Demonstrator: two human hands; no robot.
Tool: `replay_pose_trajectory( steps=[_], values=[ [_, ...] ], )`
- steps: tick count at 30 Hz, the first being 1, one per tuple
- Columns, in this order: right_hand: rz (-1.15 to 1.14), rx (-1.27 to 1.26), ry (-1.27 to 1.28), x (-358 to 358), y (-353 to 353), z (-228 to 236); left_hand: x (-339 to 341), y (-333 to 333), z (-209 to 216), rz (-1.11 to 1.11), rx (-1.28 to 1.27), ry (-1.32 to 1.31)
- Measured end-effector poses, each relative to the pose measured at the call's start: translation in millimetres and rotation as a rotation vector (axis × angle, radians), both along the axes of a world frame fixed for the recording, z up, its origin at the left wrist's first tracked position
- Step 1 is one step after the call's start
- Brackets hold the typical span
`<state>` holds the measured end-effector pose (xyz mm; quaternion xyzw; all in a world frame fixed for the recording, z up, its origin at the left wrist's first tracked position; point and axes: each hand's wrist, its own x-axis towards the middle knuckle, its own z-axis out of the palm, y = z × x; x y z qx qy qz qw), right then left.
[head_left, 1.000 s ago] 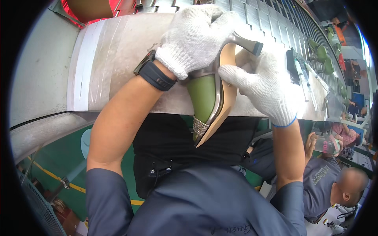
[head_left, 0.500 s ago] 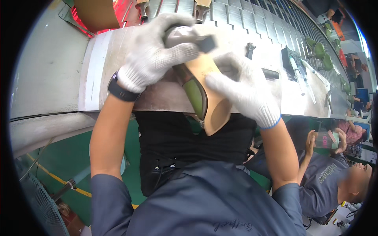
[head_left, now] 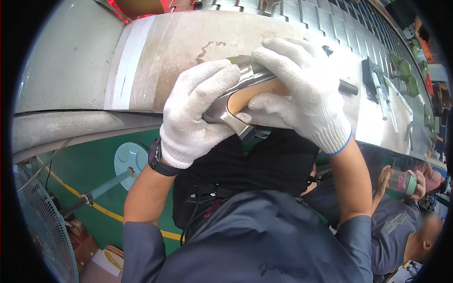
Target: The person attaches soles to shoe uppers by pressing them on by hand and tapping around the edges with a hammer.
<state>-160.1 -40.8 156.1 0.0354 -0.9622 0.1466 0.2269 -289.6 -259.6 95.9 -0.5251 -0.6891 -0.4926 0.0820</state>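
Both gloved hands hold a heeled shoe [head_left: 262, 89] on its side over the near edge of the worktable. Its tan sole faces me, and the glossy dark grey heel points toward my lap. A bit of green upper shows along the far side. My left hand [head_left: 196, 101], in a white knitted glove, wraps the heel end, with its thumb beneath the heel. My right hand [head_left: 302, 82], gloved alike, grips the forefoot between thumb and fingers and hides the toe.
The pale worktable [head_left: 174, 52] borders a slatted conveyor [head_left: 321, 21] carrying green shoes [head_left: 405, 70]. Syringe-like tools [head_left: 381, 92] and a dark cylinder [head_left: 348, 87] lie at right. A co-worker [head_left: 394, 221] holds a clear jar [head_left: 401, 181]. Lower left are a fan [head_left: 45, 221] and a pale blue stool [head_left: 130, 162].
The shoe has been turned: its toe pointed toward my lap before, and now its heel does. My left hand has come down nearer me, still at the heel end.
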Motion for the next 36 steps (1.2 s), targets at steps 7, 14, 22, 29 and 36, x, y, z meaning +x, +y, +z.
replay_pose_trajectory(
  steps=[7, 14, 22, 29, 36],
  values=[
    [0.099, -0.012, 0.047, -2.3, -2.4, -6.0, -3.3, -0.1, 1.7, -0.067, -0.049, 0.019],
    [0.057, -0.087, -0.034, -11.0, -12.3, 8.0, 1.6, 5.5, -11.0, -0.043, 0.009, 0.036],
    [0.0, -0.144, -0.213, -22.4, -8.9, 25.8, 7.3, 18.3, -25.8, 0.066, 0.123, 0.111],
    [0.157, 0.008, 0.031, -7.4, 19.2, 1.1, 8.8, 18.1, 6.4, 0.051, -0.128, 0.05],
    [0.187, -0.035, -0.026, -9.1, 14.7, -3.4, 8.8, 14.3, 5.5, -0.017, -0.227, 0.109]
  ],
)
